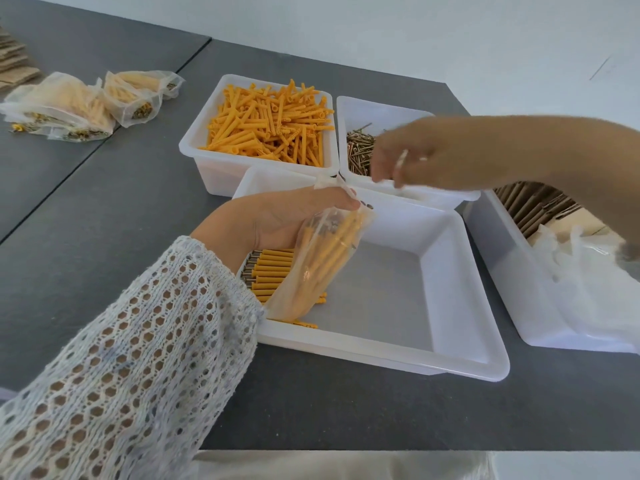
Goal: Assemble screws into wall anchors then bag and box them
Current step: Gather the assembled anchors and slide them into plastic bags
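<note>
My left hand (280, 216) grips a clear plastic bag (318, 268) filled with orange anchors that have screws in them, held over the near white tray (460, 341). A row of assembled anchors (270, 268) lies in that tray's left end, partly hidden by the bag. My right hand (415, 157) hovers over the screw tray (381, 109), fingers hanging down and blurred; whether it holds anything I cannot tell. Brown screws (360, 150) fill that tray. The far white tray (221, 109) holds a heap of loose orange anchors (273, 126).
Several filled bags (83, 105) lie on the dark table at the far left, beside flat cardboard pieces (14, 64). A white bin (502, 271) at the right holds empty plastic bags (588, 271) and cardboard (533, 206). A pale wall rises behind the table.
</note>
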Available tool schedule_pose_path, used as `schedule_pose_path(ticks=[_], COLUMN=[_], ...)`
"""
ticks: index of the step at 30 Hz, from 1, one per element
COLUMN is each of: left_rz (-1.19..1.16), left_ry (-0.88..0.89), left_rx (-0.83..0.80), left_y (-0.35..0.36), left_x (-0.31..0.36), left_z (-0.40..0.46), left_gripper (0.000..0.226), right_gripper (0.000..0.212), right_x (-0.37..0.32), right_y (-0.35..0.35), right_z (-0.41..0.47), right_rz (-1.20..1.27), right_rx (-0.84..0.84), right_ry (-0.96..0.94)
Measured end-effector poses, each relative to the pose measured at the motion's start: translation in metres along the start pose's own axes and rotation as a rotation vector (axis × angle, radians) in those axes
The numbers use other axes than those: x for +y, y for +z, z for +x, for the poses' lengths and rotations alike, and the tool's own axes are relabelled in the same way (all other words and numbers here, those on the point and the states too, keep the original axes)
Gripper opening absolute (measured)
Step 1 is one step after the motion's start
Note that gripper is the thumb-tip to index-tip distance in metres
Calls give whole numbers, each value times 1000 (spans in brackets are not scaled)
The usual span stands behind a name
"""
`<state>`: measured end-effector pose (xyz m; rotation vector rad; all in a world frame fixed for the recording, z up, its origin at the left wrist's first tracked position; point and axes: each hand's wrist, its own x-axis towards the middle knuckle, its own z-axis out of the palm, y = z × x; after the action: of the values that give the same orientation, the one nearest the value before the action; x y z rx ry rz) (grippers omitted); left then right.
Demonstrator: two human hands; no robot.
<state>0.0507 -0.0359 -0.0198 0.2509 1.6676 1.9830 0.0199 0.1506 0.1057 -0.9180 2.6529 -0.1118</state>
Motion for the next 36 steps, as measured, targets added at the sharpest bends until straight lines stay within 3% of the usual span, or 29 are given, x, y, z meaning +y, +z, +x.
schedule_pose_path(ticks=[2,5,7,12,16,20,24,26,29,31,33,36], left_rz=[-12,-31,-32,-30,-26,-94,-270,-354,-375,-389,-393,-348], left_ry=[-8,-34,-41,-36,-22,2,56,99,161,178,169,135], left_rx=[6,26,61,127,168,175,177,143,71,25,-14,-62], left_y=[-1,0,0,2,5,5,7,8,10,9,11,24], left_x=[0,-1,-1,0,1,0,4,7,9,9,10,13], left_z=[-1,1,1,-2,-3,-6,-9,-11,-10,-8,-2,11], left_gripper=[12,18,30,30,37,54,57,58,57,65,72,71], right_gripper=[21,65,67,37,32,36,61,70,64,56,46,17], right_x=[-7,-17,-15,3,13,19,27,34,37,35,32,37], right_y=[18,60,95,129,133,124,110,95,71,66,68,68], right_z=[-21,-51,-68,-79,-74,-64,-56,-51,-46,-43,-38,-29], right_rz=[34,-96,-87,8,-21,-94,-52,88,388,452,398,333], right_rx=[-132,-566,-709,-555,-427,-414,-527,-433,26,267,355,415], right_ry=[0,41,43,103,91,84,71,25,-102,-254,-335,-300])
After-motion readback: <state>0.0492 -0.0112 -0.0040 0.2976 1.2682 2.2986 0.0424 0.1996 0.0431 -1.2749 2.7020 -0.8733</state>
